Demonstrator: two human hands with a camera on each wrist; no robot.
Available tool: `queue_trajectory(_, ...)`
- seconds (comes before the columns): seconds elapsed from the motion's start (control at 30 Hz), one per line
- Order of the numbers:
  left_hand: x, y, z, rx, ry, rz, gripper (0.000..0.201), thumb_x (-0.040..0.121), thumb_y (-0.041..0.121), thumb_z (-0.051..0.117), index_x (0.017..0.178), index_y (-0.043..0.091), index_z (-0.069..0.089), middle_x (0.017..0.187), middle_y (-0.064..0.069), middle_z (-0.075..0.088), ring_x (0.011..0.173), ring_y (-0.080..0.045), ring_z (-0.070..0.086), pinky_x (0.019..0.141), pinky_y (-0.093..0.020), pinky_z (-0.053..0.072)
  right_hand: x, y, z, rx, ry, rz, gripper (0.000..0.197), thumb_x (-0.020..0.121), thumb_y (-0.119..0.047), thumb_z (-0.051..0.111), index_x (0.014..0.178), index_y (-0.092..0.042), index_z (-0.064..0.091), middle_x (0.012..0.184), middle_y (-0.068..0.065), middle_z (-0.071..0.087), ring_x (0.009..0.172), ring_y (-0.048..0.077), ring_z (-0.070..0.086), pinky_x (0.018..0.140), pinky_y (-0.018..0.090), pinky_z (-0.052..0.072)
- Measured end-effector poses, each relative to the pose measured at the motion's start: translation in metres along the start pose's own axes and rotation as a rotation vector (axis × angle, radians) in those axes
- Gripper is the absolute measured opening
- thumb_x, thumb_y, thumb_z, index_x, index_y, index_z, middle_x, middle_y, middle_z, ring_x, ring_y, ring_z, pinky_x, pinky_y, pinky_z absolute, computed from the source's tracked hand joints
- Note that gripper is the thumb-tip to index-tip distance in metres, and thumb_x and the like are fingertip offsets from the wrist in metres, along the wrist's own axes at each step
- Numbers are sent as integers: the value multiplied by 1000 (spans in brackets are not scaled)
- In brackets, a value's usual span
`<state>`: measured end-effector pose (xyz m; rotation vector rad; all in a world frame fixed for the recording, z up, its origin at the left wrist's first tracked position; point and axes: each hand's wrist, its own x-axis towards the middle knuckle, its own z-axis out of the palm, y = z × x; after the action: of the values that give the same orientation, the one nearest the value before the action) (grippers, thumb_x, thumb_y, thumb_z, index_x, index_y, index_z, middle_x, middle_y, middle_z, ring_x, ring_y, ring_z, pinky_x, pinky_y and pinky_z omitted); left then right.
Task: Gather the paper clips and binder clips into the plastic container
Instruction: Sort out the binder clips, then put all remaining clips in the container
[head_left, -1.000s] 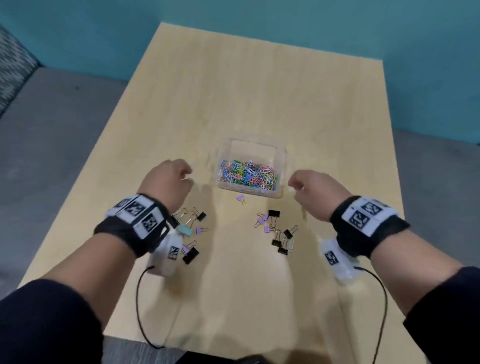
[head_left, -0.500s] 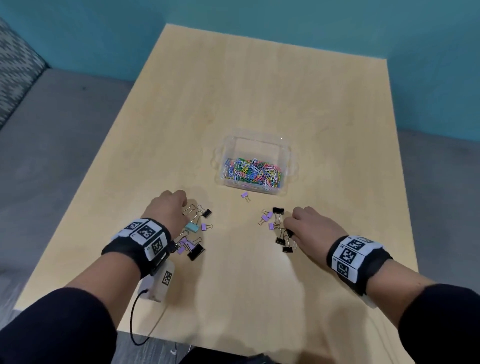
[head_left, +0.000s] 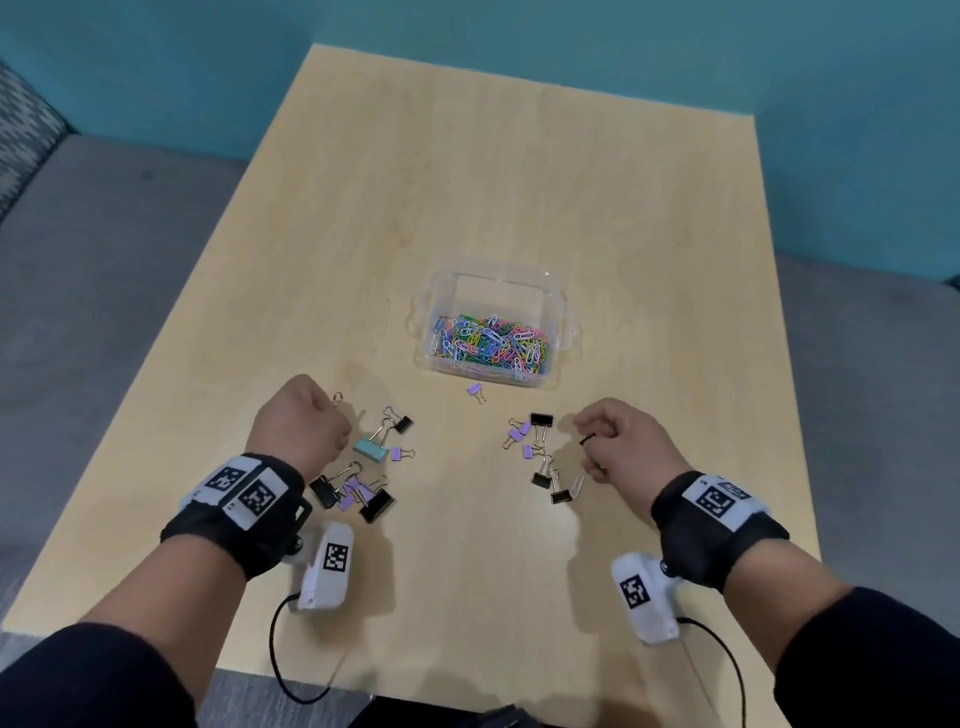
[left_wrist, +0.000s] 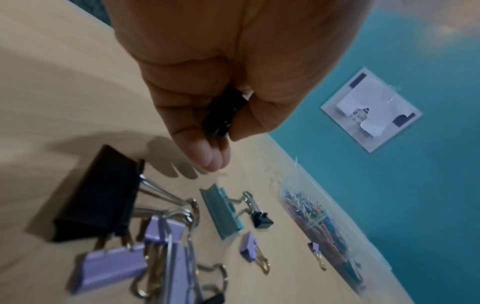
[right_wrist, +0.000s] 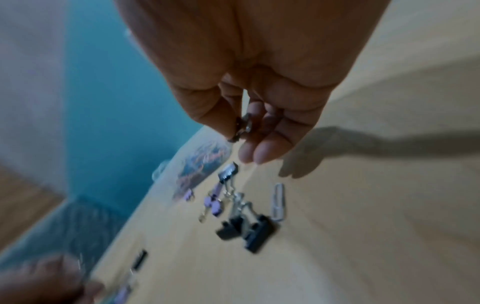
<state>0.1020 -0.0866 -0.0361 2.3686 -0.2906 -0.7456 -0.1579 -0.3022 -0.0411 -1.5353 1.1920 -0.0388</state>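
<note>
Carry each held clip over the rim of the clear plastic container (head_left: 566, 312), which sits mid-table holding glossy coloured wire paper clips (head_left: 488, 343), before releasing. The left hand (head_left: 298, 428) pinches a small black folded-steel binder clip (left_wrist: 223, 111); the right hand (head_left: 621, 441) pinches another black binder clip (right_wrist: 241, 127). Wire-handled clips snag one another.

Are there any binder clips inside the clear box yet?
No: the head view shows only coloured paper clips in the plastic container; the binder clips lie on the table.
</note>
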Motion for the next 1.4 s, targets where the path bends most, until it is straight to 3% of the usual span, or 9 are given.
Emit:
queue_trajectory(0.1, -1, -7, 0, -117, -2, -31, 22, 74, 3, 47, 89, 19, 48, 74, -16, 67, 56, -28, 59, 57, -42, 54, -5, -4, -2, 268, 24, 146, 24, 82, 10, 39, 76, -4, 58, 72, 18, 57, 58, 26, 58, 59, 38, 47)
queue_trajectory(0.2, -5, -9, 1, 180, -47, 105, 15, 84, 17, 45, 95, 24, 52, 74, -5, 64, 61, -24, 60, 58, -39, 52, -10, -1, 0, 202, -33, 145, 22, 77, 7, 41, 75, -9, 56, 69, 11, 57, 52, 19, 46, 50, 27, 31)
queue_trajectory(0.3, -11, -3, 3, 473, -148, 178, 17, 87, 41, 52, 88, 24, 52, 72, 2, 62, 64, -16, 59, 56, -30, 47, -17, 2, 1, -289, -106, -57, 21, 75, -4, 50, 89, -18, 59, 73, -6, 57, 59, 15, 48, 52, 24, 34)
queue_trajectory(0.43, -12, 4, 6, 640, -225, 144, 31, 77, 48, 63, 86, 22, 48, 73, 4, 58, 63, -14, 55, 51, -27, 37, -20, 9, 3, -1049, -219, -383, 30, 84, -11, 45, 109, -27, 47, 93, -5, 49, 88, 21, 50, 68, 34, 44)
queue_trajectory(0.8, -9, 22, 17, 771, -231, 122, 17, 72, 26, 55, 83, 16, 46, 74, 0, 56, 63, -18, 56, 49, -25, 38, -17, 2, 14, -1102, -356, -467, 29, 84, -39, 55, 109, -29, 43, 102, -5, 48, 96, 19, 48, 70, 35, 43)
queue_trajectory(1.03, -1, 26, 5, 687, -250, 102, 18, 64, 27, 53, 65, 13, 41, 55, 3, 46, 48, -17, 42, 44, -23, 30, -18, 1, 24, -1209, -360, -539, 23, 95, -30, 45, 116, -19, 42, 109, 3, 53, 99, 26, 49, 66, 35, 37)
queue_trajectory(1.13, 3, 48, -11, 574, -198, 122, 16, 70, 29, 61, 74, 15, 52, 66, -1, 59, 61, -19, 56, 48, -26, 37, -20, -1, 27, -1273, -346, -579, 28, 90, -18, 42, 117, -13, 43, 106, 10, 55, 93, 31, 48, 62, 36, 30)
queue_trajectory(1.33, 49, 134, 3, 558, -69, 425, 24, 69, 29, 67, 83, 13, 56, 74, -6, 60, 72, -29, 56, 56, -30, 37, -22, 0, 32, -1316, -321, -533, 31, 78, -18, 54, 106, -13, 44, 91, 10, 56, 76, 32, 50, 53, 36, 31)
queue_trajectory(1.4, 65, 163, 23, 605, -94, 498, 26, 69, 29, 66, 86, 11, 55, 76, -7, 60, 72, -29, 55, 57, -30, 39, -26, -3, 34, -1356, -325, -465, 38, 61, -14, 65, 95, -14, 49, 75, 7, 55, 60, 27, 48, 45, 33, 27)
